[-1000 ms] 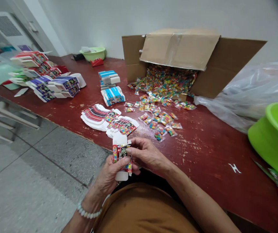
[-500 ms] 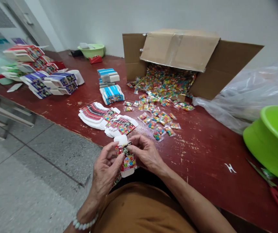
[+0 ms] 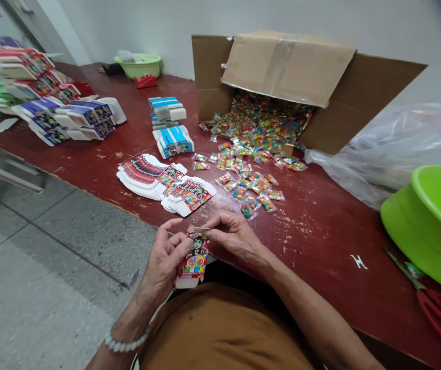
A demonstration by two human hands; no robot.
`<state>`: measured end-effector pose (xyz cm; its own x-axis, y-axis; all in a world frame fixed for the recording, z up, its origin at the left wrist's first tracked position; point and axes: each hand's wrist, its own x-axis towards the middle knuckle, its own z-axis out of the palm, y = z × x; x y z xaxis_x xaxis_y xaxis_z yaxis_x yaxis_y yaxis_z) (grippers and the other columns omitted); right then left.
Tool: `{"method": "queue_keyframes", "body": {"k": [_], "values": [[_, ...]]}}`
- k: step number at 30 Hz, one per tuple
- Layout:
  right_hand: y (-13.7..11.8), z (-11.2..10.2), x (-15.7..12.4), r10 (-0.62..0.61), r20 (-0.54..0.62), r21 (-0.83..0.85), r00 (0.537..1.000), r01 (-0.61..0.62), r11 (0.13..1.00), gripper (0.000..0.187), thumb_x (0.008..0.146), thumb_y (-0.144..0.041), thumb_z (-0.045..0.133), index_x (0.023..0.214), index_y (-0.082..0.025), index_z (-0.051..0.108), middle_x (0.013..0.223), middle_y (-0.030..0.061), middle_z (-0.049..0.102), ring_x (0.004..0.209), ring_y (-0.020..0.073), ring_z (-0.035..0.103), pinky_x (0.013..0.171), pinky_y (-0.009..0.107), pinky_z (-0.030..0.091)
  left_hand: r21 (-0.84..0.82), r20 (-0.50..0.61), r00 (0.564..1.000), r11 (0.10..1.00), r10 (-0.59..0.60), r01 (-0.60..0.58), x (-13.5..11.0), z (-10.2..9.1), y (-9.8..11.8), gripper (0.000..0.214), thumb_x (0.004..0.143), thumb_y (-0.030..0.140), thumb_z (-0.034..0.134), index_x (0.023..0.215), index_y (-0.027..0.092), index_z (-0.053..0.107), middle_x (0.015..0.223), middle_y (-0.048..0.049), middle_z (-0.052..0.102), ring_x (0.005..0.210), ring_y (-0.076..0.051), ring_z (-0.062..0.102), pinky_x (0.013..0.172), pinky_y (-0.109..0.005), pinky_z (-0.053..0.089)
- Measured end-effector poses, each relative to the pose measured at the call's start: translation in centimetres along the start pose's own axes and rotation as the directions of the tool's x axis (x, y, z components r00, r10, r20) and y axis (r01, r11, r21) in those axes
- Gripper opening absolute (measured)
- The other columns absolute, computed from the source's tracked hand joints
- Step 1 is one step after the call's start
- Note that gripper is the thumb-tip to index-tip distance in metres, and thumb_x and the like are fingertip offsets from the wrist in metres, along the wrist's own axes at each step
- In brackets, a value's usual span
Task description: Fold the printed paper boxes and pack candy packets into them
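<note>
A small red printed carton (image 3: 195, 257) with a cartoon figure is held upright over my lap, just off the near edge of the dark red table (image 3: 320, 241). My left hand (image 3: 164, 262) grips its left side, fingers curled behind it. My right hand (image 3: 230, 236) pinches the carton's top flap with thumb and forefinger. A fanned stack of flat red cartons (image 3: 164, 182) lies just beyond my hands. Several small clear packets of coloured candy (image 3: 251, 185) are scattered to their right.
A tipped cardboard box (image 3: 301, 82) spills candy packets at the back. Blue cartons (image 3: 172, 139) and stacked purple and red cartons (image 3: 51, 113) lie to the left. A green basin (image 3: 432, 221), red scissors (image 3: 439, 303) and clear plastic sheeting (image 3: 401, 144) are on the right.
The carton has turned in my hands so its printed front faces me, and its white top flap has been folded down under my right fingers. The view has shifted a little.
</note>
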<state>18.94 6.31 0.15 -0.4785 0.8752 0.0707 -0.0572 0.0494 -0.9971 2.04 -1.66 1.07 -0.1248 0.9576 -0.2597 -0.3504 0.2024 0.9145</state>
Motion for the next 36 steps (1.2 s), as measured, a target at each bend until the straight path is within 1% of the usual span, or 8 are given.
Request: {"method": "queue_keyframes", "body": {"k": [3,6,11,14,19,26,31,36], "values": [[0.1,0.1,-0.3,-0.178,-0.009,-0.133,0.984,0.175,0.976,0.017,0.089,-0.036,0.072,0.085,-0.019,0.075,0.083,0.0036,0.07,0.078,0.0161,0.063,0.072,0.028,0.048,-0.065,0.104,0.971,0.972,-0.217,0.224,-0.2,0.4,-0.1,0.063,0.08,0.056,0.078,0.126,0.022,0.05,0.087,-0.0031,0.074,0.057,-0.019,0.071,0.052,-0.029,0.057],[-0.2,0.3,-0.5,-0.151,0.068,-0.19,0.986,0.162,0.968,0.022,0.093,-0.038,0.066,0.084,-0.019,0.073,0.084,0.0044,0.069,0.077,0.0156,0.064,0.072,0.028,0.05,-0.079,0.143,0.941,0.944,-0.307,0.32,-0.1,0.6,-0.4,0.056,0.083,0.062,0.071,0.114,0.017,0.059,0.08,-0.0052,0.074,0.048,-0.017,0.066,0.046,-0.026,0.052],[-0.6,0.7,-0.1,0.196,0.122,0.094,0.973,-0.208,0.974,0.023,0.087,-0.041,0.073,0.088,-0.018,0.069,0.087,0.0034,0.074,0.056,0.0109,0.061,0.054,0.025,0.049,-0.049,0.117,0.972,0.976,-0.204,0.211,0.3,0.5,-1.2,0.054,0.09,0.064,0.063,0.121,0.02,0.062,0.077,-0.0013,0.073,0.047,-0.014,0.064,0.045,-0.023,0.049],[-0.8,0.7,0.5,0.236,0.168,0.154,0.957,-0.262,0.953,0.024,0.086,-0.038,0.073,0.095,-0.017,0.072,0.078,0.0021,0.073,0.053,0.0106,0.061,0.05,0.023,0.047,-0.002,0.123,0.975,0.983,-0.184,0.186,0.5,0.4,-1.4,0.06,0.086,0.07,0.062,0.114,0.017,0.066,0.078,-0.0038,0.075,0.045,-0.014,0.063,0.044,-0.023,0.047],[-1.5,0.3,0.6,0.214,0.147,0.08,0.966,-0.228,0.97,0.014,0.089,-0.031,0.066,0.089,-0.018,0.07,0.07,0.0004,0.07,0.051,0.0134,0.065,0.048,0.023,0.046,-0.005,0.155,0.971,0.982,-0.185,0.188,0.6,0.2,-1.6,0.06,0.084,0.073,0.062,0.102,0.016,0.071,0.072,-0.0032,0.074,0.042,-0.014,0.06,0.043,-0.024,0.044],[-2.0,-0.3,0.3,0.077,0.215,-0.077,0.974,-0.062,0.995,0.018,0.091,-0.029,0.063,0.084,-0.018,0.074,0.088,0.0039,0.075,0.064,0.0129,0.064,0.06,0.025,0.049,-0.007,0.128,0.973,0.981,-0.193,0.196,0.7,0.6,-2.0,0.081,0.087,0.07,0.061,0.147,0.018,0.051,0.074,-0.0029,0.072,0.043,-0.013,0.06,0.041,-0.022,0.045],[-1.4,-0.5,0.2,-0.087,0.201,-0.407,0.976,0.164,0.899,0.016,0.086,-0.01,0.062,0.083,-0.02,0.075,0.088,0.0029,0.075,0.076,0.0152,0.064,0.073,0.028,0.049,0.028,0.085,0.975,0.978,-0.207,0.205,0.8,0.7,-2.3,0.081,0.084,0.071,0.066,0.143,0.017,0.055,0.074,-0.003,0.071,0.042,-0.011,0.059,0.041,-0.021,0.045],[-0.2,-1.9,4.1,0.033,0.12,-0.443,0.992,0.024,0.896,0.018,0.095,-0.022,0.057,0.101,-0.02,0.074,0.09,0.0018,0.073,0.08,0.0155,0.066,0.077,0.029,0.051,-0.086,0.07,0.977,0.974,-0.203,0.209,0.0,0.6,-2.6,0.065,0.081,0.059,0.078,0.13,0.023,0.056,0.082,-0.0022,0.074,0.054,-0.017,0.068,0.051,-0.026,0.054]]}}
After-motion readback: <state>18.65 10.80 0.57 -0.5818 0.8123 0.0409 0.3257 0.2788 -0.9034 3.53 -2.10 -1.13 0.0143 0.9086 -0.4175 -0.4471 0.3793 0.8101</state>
